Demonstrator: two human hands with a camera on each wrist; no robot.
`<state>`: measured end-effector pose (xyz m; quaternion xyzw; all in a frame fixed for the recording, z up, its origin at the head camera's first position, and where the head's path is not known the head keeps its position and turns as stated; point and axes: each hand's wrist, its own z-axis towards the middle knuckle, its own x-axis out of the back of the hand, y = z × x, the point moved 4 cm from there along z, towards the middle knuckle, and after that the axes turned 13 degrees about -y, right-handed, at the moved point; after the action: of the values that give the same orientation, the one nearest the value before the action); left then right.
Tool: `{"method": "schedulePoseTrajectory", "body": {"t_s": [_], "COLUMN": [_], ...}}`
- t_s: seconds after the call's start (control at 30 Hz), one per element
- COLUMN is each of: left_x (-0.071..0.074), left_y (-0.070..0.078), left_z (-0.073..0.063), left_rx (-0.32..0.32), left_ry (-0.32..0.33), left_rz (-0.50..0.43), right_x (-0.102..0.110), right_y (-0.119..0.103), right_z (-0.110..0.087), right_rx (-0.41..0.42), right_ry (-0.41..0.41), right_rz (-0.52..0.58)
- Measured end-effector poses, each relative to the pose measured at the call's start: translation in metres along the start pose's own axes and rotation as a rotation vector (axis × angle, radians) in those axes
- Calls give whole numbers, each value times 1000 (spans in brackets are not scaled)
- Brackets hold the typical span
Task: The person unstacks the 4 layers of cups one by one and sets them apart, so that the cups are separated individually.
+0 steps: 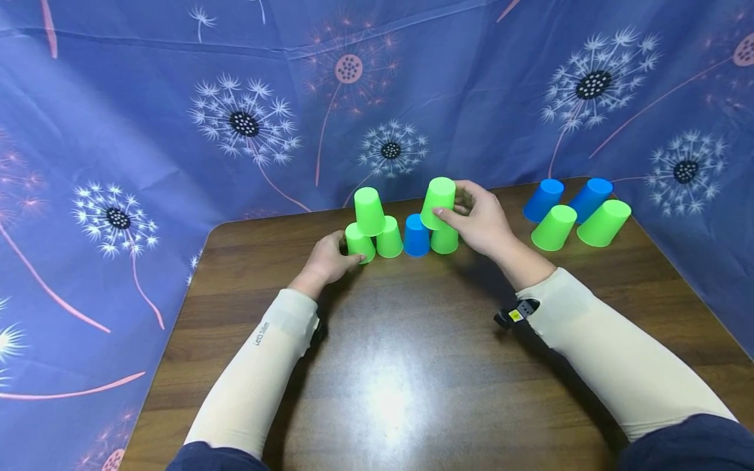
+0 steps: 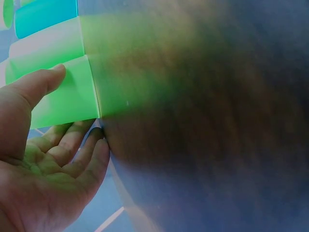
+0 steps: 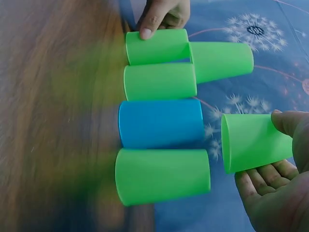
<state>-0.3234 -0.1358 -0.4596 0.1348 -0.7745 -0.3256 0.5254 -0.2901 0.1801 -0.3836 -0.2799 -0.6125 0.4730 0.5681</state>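
Four upside-down cups form a row near the table's back edge. My left hand [image 1: 327, 260] holds the leftmost green cup [image 1: 360, 244] at its side, thumb in front. Beside it is another green cup [image 1: 389, 238], and a green cup [image 1: 368, 210] sits across the tops of these two. To the right come a blue cup [image 1: 417, 237] and a green cup [image 1: 446, 241]. My right hand [image 1: 484, 221] grips one more green cup [image 3: 256, 142] between thumb and fingers, mouth down. In the right wrist view a gap shows between it and the row below.
At the back right of the wooden table [image 1: 377, 347] stand two blue cups [image 1: 543, 200] and two green cups [image 1: 554, 228], upside down. A blue cloth with dandelion prints [image 1: 283, 59] hangs close behind the table's back edge.
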Motion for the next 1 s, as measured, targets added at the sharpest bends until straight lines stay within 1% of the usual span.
{"method": "schedulePoseTrajectory", "body": {"t_s": [0.13,0.23,0.37,0.5,0.57,0.77,1.0], "left_x": [1,1,1,0,0,0,0], "left_y": [1,1,1,0,0,1,2], "left_z": [-1,-1,-1,-1,0,1,0], "left_rx": [-3,-6,-11,-9,-9,-8,5], "left_ry": [1,-1,0,5,7,7,-3], "left_rz": [7,8,7,12,17,36,30], "right_x": [14,24,36,47,53,70,84], "right_y": [6,10,18,28,32,46,63], "right_z": [-14,-25,-39,-50,-56,-77,-101], "right_rx": [1,12,6,-10,-25,-106,-137], "right_ry": [44,85,138,162,169,204,241], "right_rz": [-4,14,23,32,25,-31,-63]}}
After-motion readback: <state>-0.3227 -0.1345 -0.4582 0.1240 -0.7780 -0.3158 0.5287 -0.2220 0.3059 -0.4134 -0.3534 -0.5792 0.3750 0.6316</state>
